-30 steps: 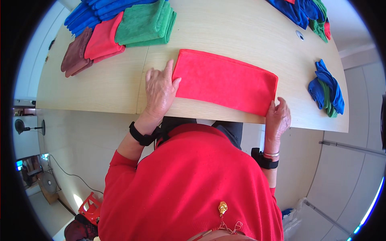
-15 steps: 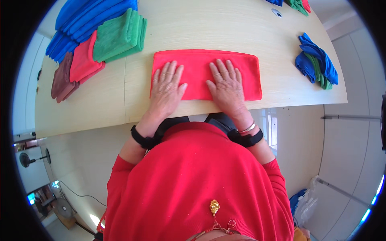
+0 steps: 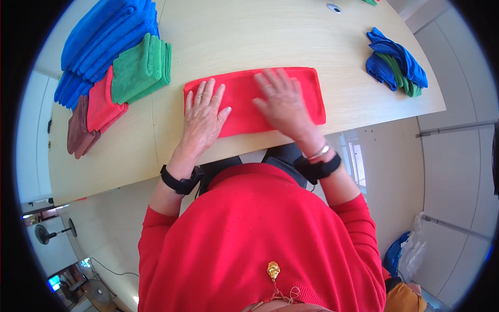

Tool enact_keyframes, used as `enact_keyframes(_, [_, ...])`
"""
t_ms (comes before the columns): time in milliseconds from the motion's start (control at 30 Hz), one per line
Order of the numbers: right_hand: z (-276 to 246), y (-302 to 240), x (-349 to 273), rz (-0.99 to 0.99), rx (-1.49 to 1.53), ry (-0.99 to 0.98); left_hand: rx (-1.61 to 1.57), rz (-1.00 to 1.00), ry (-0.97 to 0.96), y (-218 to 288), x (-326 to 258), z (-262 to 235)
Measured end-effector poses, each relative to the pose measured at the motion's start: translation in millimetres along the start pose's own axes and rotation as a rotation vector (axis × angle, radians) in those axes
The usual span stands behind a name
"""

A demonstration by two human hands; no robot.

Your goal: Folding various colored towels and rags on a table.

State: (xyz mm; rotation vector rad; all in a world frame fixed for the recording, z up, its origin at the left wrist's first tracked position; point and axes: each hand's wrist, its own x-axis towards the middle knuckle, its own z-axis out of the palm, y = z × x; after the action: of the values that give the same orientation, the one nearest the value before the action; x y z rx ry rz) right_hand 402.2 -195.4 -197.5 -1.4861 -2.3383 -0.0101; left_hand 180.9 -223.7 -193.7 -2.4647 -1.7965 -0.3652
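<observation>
A folded red towel (image 3: pixel 239 106) lies flat near the front edge of the light wooden table (image 3: pixel 223 36). My left hand (image 3: pixel 204 117) rests on its left part, fingers stretched out and slightly spread. Over the right part is my right hand (image 3: pixel 283 101), palm down with fingers extended, a little smeared by motion. Neither hand grips the cloth. Whether the right palm presses on the towel or hovers just above it, I cannot tell.
At the left stand folded towels: a blue stack (image 3: pixel 104 41), green ones (image 3: pixel 140 70), red ones (image 3: pixel 105 101) and brown ones (image 3: pixel 82 127). Crumpled blue and green cloths (image 3: pixel 397 62) lie near the right edge. A round cable hole cover (image 3: pixel 333 8) sits at the back.
My right hand has shifted left and inward across the towel. My left hand stays on the towel's left part. The whole view has turned slightly.
</observation>
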Motion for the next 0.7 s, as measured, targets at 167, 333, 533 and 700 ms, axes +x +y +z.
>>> enact_keyframes(167, [22.0, -4.4, 11.6, -0.095, 0.048, -0.018, -0.009, -0.028, -0.046, 1.6, 1.2, 19.3])
enact_keyframes(333, [10.8, 58.7, 10.7, 0.153, -0.047, -0.030, 0.047, -0.138, -0.036, -8.1, -5.0, 18.7])
enact_keyframes(533, [8.2, 107.6, -18.5, 0.317, -0.108, 0.015, -0.016, -0.231, 0.002, -18.9, -13.1, 21.4])
enact_keyframes(700, [5.0, 115.7, -33.8, 0.457, -0.227, 0.054, 0.054, -0.254, 0.043, -20.7, -20.2, 16.9])
